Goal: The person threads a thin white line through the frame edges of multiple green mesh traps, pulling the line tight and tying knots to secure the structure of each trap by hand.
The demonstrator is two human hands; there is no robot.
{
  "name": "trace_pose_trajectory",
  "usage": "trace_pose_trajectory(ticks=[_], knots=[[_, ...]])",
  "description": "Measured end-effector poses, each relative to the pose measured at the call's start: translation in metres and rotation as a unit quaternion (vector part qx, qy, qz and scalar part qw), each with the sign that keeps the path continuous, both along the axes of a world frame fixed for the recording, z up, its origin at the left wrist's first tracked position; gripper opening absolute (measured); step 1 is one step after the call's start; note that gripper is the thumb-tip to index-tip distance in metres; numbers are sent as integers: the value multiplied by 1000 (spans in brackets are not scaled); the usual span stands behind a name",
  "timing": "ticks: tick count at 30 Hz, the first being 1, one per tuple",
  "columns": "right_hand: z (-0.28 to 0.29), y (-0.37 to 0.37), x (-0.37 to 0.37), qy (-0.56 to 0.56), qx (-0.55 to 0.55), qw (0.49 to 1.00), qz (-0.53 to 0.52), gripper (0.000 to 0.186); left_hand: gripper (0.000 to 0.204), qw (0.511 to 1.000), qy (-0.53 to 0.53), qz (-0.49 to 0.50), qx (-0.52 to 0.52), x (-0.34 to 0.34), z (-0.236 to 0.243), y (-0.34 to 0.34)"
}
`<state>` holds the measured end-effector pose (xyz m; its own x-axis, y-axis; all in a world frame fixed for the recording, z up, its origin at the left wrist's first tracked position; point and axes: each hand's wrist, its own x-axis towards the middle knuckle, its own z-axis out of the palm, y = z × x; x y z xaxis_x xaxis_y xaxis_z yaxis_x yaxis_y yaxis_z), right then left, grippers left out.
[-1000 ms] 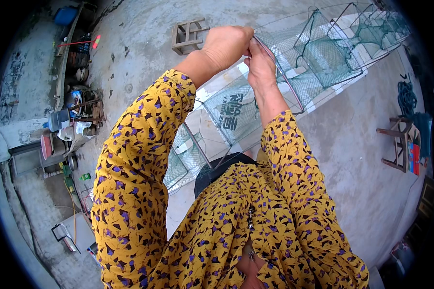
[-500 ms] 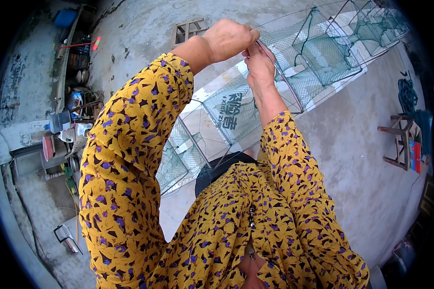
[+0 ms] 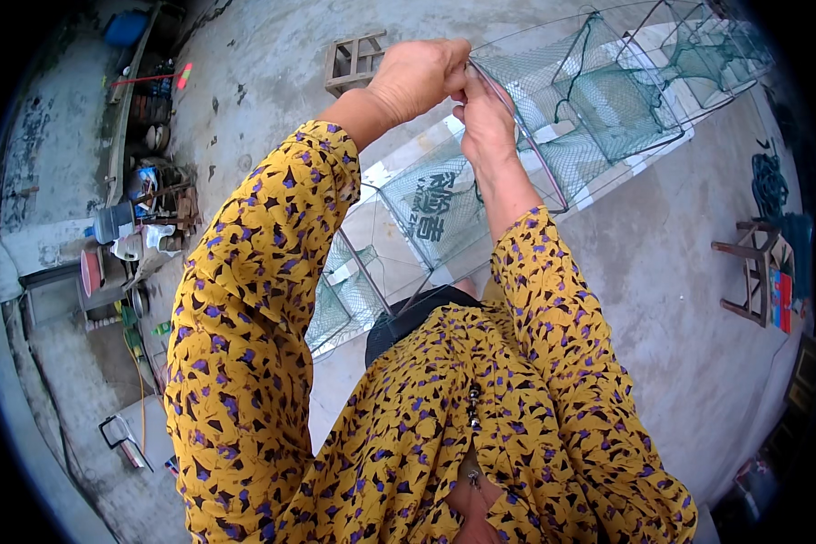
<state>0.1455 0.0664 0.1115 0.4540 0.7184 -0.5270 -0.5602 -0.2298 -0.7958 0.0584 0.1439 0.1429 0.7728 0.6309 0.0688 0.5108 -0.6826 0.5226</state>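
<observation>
A long folding net trap point(image 3: 598, 109) of green mesh on thin metal frames runs from near my lap to the far right. My left hand point(image 3: 417, 80) is closed in a pinch at the upper corner of one frame. What lies between its fingertips is hidden. Just to its right, my right hand point(image 3: 490, 122) has its thumb and fingers closed on the same frame rod point(image 3: 542, 159), below that corner. The hands nearly touch. Pale sheeting with dark printed marks point(image 3: 429, 208) shows through the mesh. Something black point(image 3: 417, 313) lies at my lap, against the trap's near end.
A small wooden stool point(image 3: 354, 62) stands beyond my left hand on the concrete floor point(image 3: 662, 263). Another wooden stool point(image 3: 754, 272) is at the right, near a dark green bundle point(image 3: 768, 186). Tubs and clutter point(image 3: 140, 218) line the left wall, with a blue container point(image 3: 125, 29) farther off.
Both hands have shifted slightly left along with the frame corner, staying close together. My left forearm and sleeve sit a little lower. The view has moved slightly.
</observation>
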Motion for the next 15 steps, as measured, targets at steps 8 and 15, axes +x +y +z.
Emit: trace_pose_trajectory(ticks=[8,15], knots=[[-3,1,-3,-5,14,1000,-8,18,10,998,-53,39,-9,-7,1,-5],[-5,3,-5,-23,31,999,-12,17,14,997,-75,30,15,-7,4,-3]])
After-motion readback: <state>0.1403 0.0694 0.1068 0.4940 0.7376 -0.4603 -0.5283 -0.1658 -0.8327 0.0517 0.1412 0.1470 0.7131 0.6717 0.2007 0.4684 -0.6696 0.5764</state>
